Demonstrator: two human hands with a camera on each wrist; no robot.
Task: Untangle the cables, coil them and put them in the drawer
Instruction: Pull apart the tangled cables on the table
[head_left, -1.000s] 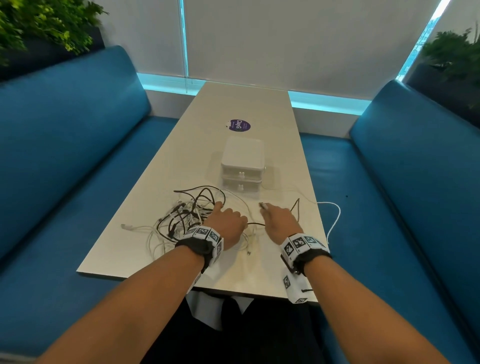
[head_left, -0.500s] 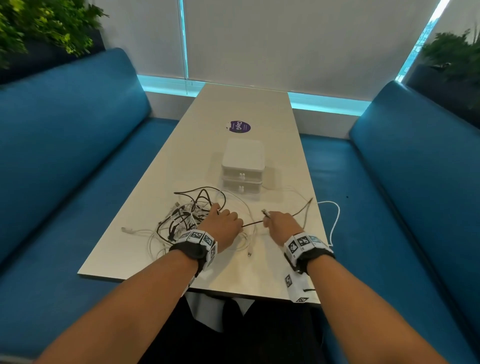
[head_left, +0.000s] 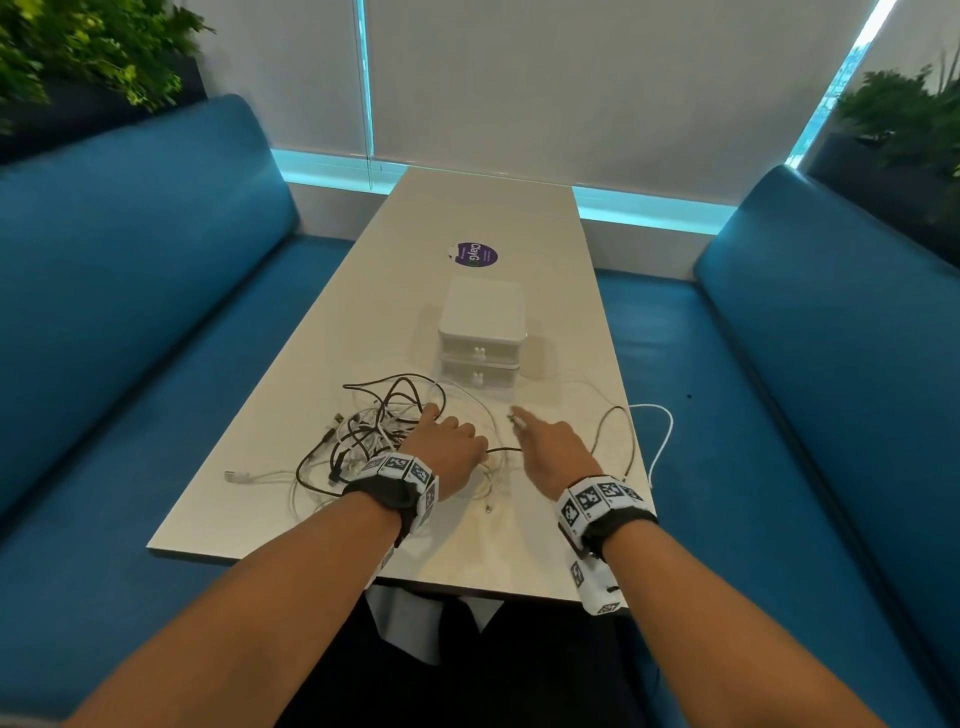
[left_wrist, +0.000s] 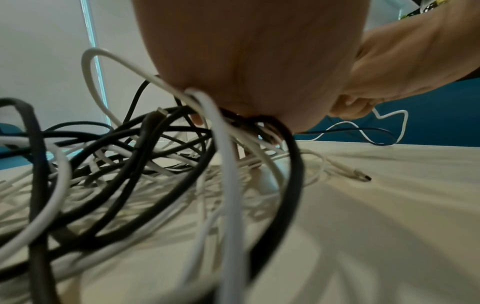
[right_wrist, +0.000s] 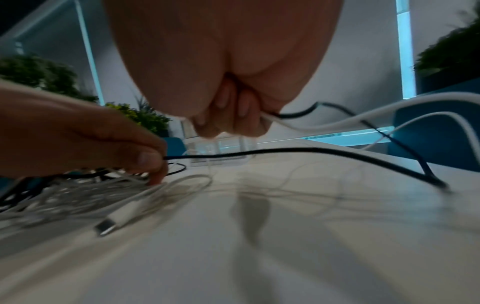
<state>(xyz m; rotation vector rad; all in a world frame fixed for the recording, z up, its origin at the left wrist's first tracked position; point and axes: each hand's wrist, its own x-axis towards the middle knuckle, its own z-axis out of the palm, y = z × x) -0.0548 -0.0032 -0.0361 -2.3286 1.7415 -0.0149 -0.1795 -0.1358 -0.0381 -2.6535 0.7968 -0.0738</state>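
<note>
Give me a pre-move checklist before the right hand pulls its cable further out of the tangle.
1. Right hand has a grip on the cable: ok, fingers curled round a black cable and a white one.
2. Left hand anchors the tangle: ok, it pinches the black strand.
3. Only one cable in the right grip: not ok.
4. Strand free of knots inside the pile: cannot tell.
5. Drawer unit open: not ok, both drawers shut.
6. White cable fully on the table: not ok, it overhangs the right edge.
</note>
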